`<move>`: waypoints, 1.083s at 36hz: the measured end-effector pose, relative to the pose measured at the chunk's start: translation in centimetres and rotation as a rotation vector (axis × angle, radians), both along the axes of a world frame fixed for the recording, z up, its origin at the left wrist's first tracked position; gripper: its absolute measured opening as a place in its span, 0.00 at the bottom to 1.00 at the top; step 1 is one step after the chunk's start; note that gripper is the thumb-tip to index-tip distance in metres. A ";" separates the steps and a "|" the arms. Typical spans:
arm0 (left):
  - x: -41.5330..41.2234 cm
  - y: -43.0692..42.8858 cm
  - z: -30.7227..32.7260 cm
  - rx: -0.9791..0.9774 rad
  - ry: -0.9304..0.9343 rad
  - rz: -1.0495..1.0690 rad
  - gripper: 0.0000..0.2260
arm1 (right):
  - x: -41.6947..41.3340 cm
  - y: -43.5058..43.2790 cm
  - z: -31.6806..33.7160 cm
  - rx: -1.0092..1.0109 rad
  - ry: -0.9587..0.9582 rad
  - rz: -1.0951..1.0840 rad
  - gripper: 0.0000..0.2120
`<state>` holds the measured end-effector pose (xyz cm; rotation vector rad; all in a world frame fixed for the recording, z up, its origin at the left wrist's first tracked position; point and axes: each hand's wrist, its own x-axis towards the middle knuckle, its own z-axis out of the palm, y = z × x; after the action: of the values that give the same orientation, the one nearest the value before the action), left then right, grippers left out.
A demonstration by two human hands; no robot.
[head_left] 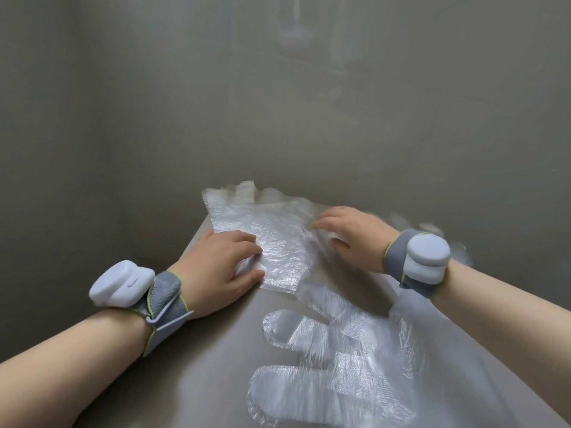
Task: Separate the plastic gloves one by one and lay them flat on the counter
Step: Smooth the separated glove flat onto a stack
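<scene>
Fingers (244,242) of the left hand (221,267) lie nearly straight and flat on the near left edge of the pile of plastic gloves (268,239). They press it down on the counter (200,350). This hand does not grab anything. The right hand (350,233) rests on the right side of the same pile, with its fingers bent and the tips on the plastic. It is blurry, so I cannot tell if it pinches a top glove or just touches it.

The pile sits at the far end of the counter, close to the wall (154,118). Nearer to the person, flat gloves (324,381) lie spread out on the counter with their finger parts pointing left. They lie a bit on top of each other. So some of the job looks done. I think at least two are down, but they are see-through and I cannot count them for sure. The pile looks like it has more gloves in it, so I think there is more peeling and laying to do.

Some things are hard to see. How many gloves the pile holds is not clear. More plastic (460,251) shows behind the right wrist, but it is too blurry to say what it is. The flat gloves reach the bottom edge of the view, so their ends may be cut off
</scene>
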<state>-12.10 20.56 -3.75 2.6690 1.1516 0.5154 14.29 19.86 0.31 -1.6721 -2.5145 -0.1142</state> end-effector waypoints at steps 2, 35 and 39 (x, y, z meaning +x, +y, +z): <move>0.1 -0.1 0.0 0.013 -0.019 0.004 0.32 | -0.8 0.5 0.5 0.006 0.022 -0.029 0.20; -0.1 0.0 -0.6 -0.017 -0.083 -0.036 0.30 | -3.6 4.8 -1.7 0.098 -0.009 -0.075 0.15; -0.1 -0.1 -0.6 -0.028 -0.095 -0.026 0.32 | -3.5 4.4 -1.1 0.104 -0.009 -0.086 0.17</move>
<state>-12.19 20.49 -4.35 2.6021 1.0889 0.6100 10.80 24.25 -0.84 -1.7419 -2.3986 -0.2562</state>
